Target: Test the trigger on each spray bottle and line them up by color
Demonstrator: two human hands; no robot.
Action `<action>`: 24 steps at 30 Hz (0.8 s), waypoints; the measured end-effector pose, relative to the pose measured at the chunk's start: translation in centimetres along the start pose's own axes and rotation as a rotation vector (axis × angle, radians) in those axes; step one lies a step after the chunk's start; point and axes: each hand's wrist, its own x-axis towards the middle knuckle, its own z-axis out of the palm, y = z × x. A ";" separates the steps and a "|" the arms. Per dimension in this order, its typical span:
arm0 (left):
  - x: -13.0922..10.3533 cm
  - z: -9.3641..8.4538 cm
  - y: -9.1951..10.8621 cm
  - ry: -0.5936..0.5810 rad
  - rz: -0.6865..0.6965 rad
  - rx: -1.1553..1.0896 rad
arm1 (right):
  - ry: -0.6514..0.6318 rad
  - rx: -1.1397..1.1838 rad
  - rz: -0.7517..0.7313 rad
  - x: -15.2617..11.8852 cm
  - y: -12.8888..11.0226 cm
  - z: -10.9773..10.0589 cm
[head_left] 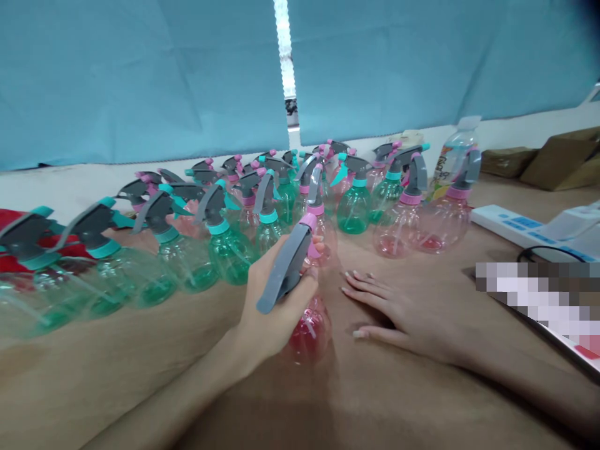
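Note:
Wrapped around the neck of a pink spray bottle (pixel 309 334) is my left hand (pixel 272 297). This bottle has a grey sprayer head with a pink nozzle, and its round clear pink body stands upright on or just over the table. My right hand (pixel 398 309) lies flat on the tabletop to the right, fingers spread and holding nothing. Beyond my left hand stand more spray bottles, among them a green one (pixel 230 253) and a pink one (pixel 396 231). My hand covers the neck of the held bottle.
Several green and pink spray bottles fill the left and back of the brown table (pixel 187 356). A labelled drink bottle (pixel 452 156), a white power strip (pixel 515 228) and cardboard boxes (pixel 560 159) are at the right. Blue sheeting (pixel 140 75) hangs behind.

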 end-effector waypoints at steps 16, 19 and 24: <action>-0.1 -0.1 -0.4 -0.051 -0.009 -0.029 | 0.007 0.002 0.004 -0.1 -0.2 -0.1; -0.1 -0.2 -0.4 -0.055 -0.003 -0.038 | -0.023 -0.014 0.018 0.0 -0.4 -0.4; -0.1 -0.2 -0.1 -0.069 -0.014 -0.069 | -0.032 -0.028 0.022 0.0 -0.7 -0.6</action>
